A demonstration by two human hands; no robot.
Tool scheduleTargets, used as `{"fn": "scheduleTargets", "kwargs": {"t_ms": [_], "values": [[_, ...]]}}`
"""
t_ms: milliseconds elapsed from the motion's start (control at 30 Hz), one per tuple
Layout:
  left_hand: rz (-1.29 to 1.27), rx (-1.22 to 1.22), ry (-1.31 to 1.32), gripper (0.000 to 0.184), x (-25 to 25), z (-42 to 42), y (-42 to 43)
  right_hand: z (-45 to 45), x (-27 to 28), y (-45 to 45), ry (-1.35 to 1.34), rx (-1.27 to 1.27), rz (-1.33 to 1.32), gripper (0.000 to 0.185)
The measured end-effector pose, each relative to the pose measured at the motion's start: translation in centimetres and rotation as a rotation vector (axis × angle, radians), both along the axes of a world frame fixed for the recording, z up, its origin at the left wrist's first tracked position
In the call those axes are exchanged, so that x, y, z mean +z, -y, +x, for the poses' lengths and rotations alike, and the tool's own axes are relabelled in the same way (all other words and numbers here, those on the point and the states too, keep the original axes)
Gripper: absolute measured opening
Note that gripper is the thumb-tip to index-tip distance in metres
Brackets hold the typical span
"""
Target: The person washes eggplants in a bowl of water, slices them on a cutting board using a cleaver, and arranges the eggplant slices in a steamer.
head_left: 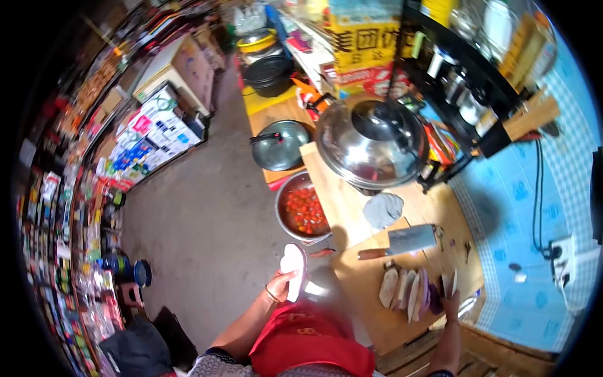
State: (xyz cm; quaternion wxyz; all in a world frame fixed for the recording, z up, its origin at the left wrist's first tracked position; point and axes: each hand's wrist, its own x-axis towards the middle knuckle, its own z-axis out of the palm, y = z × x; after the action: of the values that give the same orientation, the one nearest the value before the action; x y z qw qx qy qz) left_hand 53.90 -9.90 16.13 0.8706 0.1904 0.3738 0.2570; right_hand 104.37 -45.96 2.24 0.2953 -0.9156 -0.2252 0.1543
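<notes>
My left hand (282,284) holds up a pale slab with a mauve edge (293,264), which looks like an eggplant slice, in front of the red apron (308,345). Glare washes out its face. On the wooden board, several similar eggplant slices (412,295) stand in a row, white faces and purple skin showing. At the row's right end my right hand (451,306) is closed around another thin slice (454,284), its fingers partly hidden. A cleaver (408,239) lies flat beyond the row, its wooden handle pointing left.
A steel bowl of red tomatoes (304,207) stands left of the board (358,308). Behind are a large lidded steel pot (372,141), a grey cloth (383,210) and a lidded pan (281,144). A black rack (468,81) and blue wall bound the right; stocked shelves (63,213) line the left.
</notes>
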Motion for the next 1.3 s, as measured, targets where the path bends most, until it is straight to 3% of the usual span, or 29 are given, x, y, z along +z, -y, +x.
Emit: {"fn": "scheduleTargets", "kwargs": {"t_ms": [67, 133, 233, 367, 467, 500, 533, 600, 633, 733, 767, 800, 867, 900, 967, 1000, 1033, 1067, 1100, 1133, 1200, 1300], "values": [[0.023, 0.058, -0.006, 0.026, 0.7, -1.0, 0.0, -5.1, 7.8, -2.8, -0.003, 0.079, -0.339, 0.060], [0.039, 0.049, 0.043, 0.026, 2.8, -1.5, 0.0, -5.0, 1.1, 1.4, 0.210, 0.209, -0.140, 0.067], [0.019, 0.103, 0.025, 0.027, 2.2, -2.1, 0.1, -6.6, 4.1, -0.7, 0.120, 0.159, -0.241, 0.084], [-0.033, 0.100, -0.012, 0.027, 1.3, -2.4, 0.1, -8.7, 7.9, -2.4, 0.034, 0.132, -0.288, 0.086], [-0.066, 0.099, -0.036, 0.028, 0.4, -2.7, -0.5, -8.2, 5.3, -1.4, 0.108, -0.001, -0.306, 0.087], [-0.088, 0.111, -0.009, 0.029, 0.0, -2.9, -0.8, -6.6, 1.4, 0.5, 0.296, -0.008, -0.251, 0.078], [-0.110, 0.121, 0.020, 0.030, -0.2, -3.1, -1.3, -6.5, 2.1, 0.1, 0.298, -0.007, -0.251, 0.078], [-0.086, 0.145, 0.009, 0.032, -0.4, -3.9, -1.9, -6.0, 5.4, -0.4, -0.432, -0.400, 0.157, 0.062], [-0.118, 0.142, 0.053, 0.034, -0.2, -4.4, -2.5, -6.4, 6.4, 0.0, -0.421, -0.399, 0.148, 0.062], [-0.152, 0.147, 0.134, 0.036, -0.3, -5.7, -5.1, -8.5, 8.8, 0.0, -0.609, -0.570, 0.397, 0.016], [-0.158, 0.157, 0.155, 0.037, -0.3, -6.3, -6.0, -9.9, 10.0, -1.1, -0.638, -0.548, 0.386, 0.009], [-0.198, 0.140, 0.183, 0.034, 0.4, -6.8, -7.1, -12.3, 12.1, -3.9, -0.628, -0.544, 0.388, 0.009], [-0.149, 0.116, 0.194, 0.038, -1.7, -7.3, -9.0, -18.2, 16.0, -11.5, -0.749, -0.247, 0.517, 0.018], [-0.082, 0.034, 0.235, 0.042, -1.8, -7.6, -10.5, -21.6, 15.5, -16.6, -0.611, -0.291, 0.689, 0.020], [0.005, -0.037, 0.277, 0.047, 1.0, -7.8, -13.9, -28.4, 18.0, -26.3, -0.895, -0.142, 0.635, 0.023], [0.020, -0.054, 0.353, 0.049, 1.6, -8.3, -15.7, -31.6, 19.1, -31.7, -0.919, -0.102, 0.526, 0.022], [-0.034, -0.026, 0.401, 0.045, 1.7, -8.7, -17.6, -34.7, 18.4, -36.6, -0.821, 0.099, 0.464, 0.027], [-0.097, 0.007, 0.446, 0.042, 1.2, -9.6, -19.4, -37.3, 17.7, -41.2, -1.068, 0.072, 0.459, 0.028], [-0.214, 0.006, 0.672, 0.034, -0.6, -11.4, -21.4, -42.1, 22.5, -47.4, -1.085, 0.101, 0.364, 0.031], [-0.210, 0.043, 0.410, 0.027, 1.5, -13.4, -23.7, -44.6, 22.1, -51.5, -1.059, 0.220, 0.406, 0.033], [-0.119, 0.088, 0.541, 0.023, 2.8, -17.1, -28.4, -48.4, 19.4, -58.9, -1.085, 0.309, 0.370, 0.036], [0.050, 0.201, 0.468, 0.025, 3.7, -22.5, -33.7, -54.4, 22.4, -67.9, -1.235, 0.536, 0.349, 0.030]]}}
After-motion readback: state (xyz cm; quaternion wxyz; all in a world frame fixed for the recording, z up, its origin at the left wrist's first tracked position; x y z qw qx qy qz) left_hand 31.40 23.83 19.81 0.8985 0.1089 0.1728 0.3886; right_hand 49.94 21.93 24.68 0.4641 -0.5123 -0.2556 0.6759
